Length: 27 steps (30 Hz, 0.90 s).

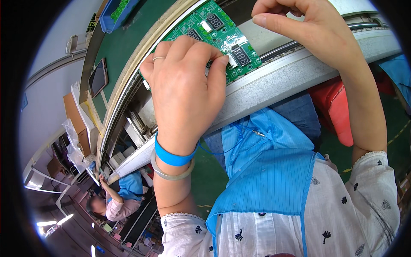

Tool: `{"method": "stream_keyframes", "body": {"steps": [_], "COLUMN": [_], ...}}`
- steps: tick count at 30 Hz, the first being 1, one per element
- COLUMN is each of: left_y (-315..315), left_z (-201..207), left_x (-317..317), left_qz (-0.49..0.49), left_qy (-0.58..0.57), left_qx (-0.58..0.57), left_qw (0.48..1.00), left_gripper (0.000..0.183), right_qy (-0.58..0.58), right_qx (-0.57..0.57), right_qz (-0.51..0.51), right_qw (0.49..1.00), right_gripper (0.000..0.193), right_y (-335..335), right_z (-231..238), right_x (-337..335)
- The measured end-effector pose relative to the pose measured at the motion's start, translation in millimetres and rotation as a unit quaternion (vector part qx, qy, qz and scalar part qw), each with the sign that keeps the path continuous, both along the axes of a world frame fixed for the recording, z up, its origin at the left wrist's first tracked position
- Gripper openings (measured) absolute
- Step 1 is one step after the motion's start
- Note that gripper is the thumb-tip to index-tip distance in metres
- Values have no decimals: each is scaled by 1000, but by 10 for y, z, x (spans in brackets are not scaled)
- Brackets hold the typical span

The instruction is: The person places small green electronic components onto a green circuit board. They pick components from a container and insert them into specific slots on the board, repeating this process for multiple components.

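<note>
A green circuit board panel with black digit displays and white connectors lies across the rails of a conveyor. My left hand is over its near left part, with fingers bent down and the thumb tip beside a white connector. Its fingertips are mostly hidden behind the hand, so what they grip cannot be made out. Right of the board, my right hand is raised above the conveyor. Thumb and index finger come together at their tips, and anything between them is too small to see.
The metal conveyor rail runs between me and the board. Beyond the far rail, a phone and a blue bin of small green parts rest on a green surface. A blue wrist strap with a cord circles my left wrist. Another person works at far left.
</note>
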<state>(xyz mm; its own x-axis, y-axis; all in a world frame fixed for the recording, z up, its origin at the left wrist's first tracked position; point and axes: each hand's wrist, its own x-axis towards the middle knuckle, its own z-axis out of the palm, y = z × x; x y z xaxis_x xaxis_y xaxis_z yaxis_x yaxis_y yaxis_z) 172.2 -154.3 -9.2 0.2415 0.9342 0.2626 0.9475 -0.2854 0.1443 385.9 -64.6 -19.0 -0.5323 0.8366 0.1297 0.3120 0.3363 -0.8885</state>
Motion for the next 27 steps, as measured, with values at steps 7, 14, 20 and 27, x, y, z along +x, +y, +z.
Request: {"method": "stream_keyframes", "body": {"steps": [7,14,20,27], "left_y": [-21,-49,-43,-31], "left_z": [-39,-44,-94,-140], "left_x": [44,64,2,-30], "left_qz": [-4,4,-4,-13], "left_qy": [33,12,-21,-37], "left_qx": [46,30,23,41], "left_qw": [998,999,1000,998], "left_gripper": [8,8,8,10], "right_qy": [8,29,50,55], "right_qx": [3,7,-4,-2], "right_qz": [2,12,29,30], "right_qw": [1000,999,998,998], "right_gripper": [16,16,17,17], "right_y": [11,19,61,65], "right_z": [-11,-21,-53,-62], "right_x": [0,27,71,68]}}
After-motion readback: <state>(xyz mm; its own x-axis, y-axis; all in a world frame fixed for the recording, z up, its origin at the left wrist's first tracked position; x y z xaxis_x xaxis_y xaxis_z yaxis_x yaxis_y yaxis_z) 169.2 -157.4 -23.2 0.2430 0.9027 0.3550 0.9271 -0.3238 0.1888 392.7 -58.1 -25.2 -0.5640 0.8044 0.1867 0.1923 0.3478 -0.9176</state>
